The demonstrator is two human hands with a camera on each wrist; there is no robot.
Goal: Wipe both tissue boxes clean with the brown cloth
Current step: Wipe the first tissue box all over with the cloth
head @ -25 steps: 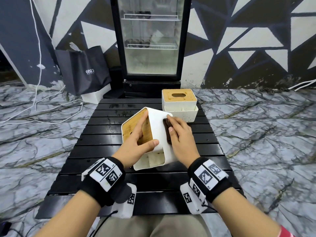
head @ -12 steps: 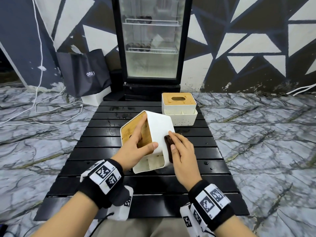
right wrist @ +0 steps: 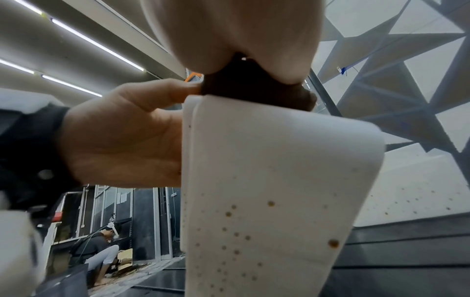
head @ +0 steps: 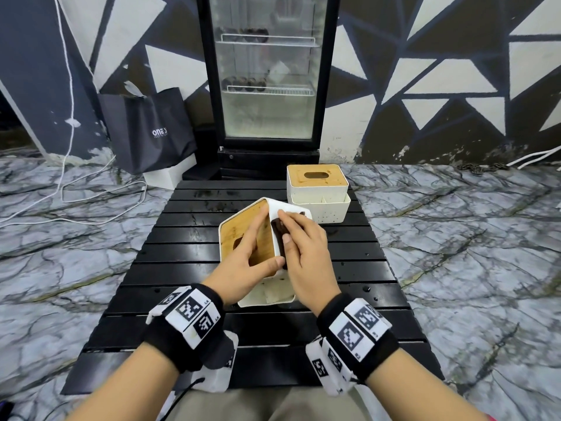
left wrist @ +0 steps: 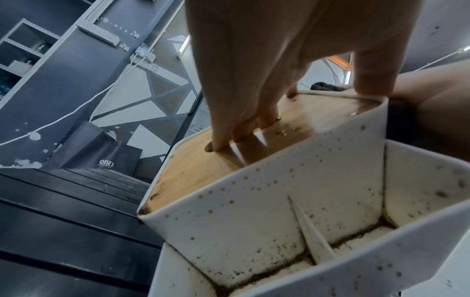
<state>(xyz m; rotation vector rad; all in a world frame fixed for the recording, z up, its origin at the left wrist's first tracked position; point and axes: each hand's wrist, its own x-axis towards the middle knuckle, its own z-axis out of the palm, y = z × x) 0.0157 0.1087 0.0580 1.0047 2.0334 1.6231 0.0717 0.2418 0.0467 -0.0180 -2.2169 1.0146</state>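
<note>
Two white plastic tissue boxes with wooden lids sit on the black slatted table (head: 188, 268): the far tissue box (head: 317, 189) upright, the near tissue box (head: 267, 287) tipped on edge. The left hand (head: 246, 268) grips its lid face, fingers spread and thumb curled over the edge. The right hand (head: 306, 253) presses one dark brown cloth (head: 277, 229) flat against its white side, fingers nearly straight.

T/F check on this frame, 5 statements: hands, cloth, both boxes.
1. The left hand holds the tilted tissue box. True.
2. The brown cloth lies on the table. False: the right hand presses it against the box's white side.
3. The second tissue box stands upright at the far end. True.
4. The held box is spotless. False: brown specks dot it.
5. The fridge door is open. False: closed.
</note>
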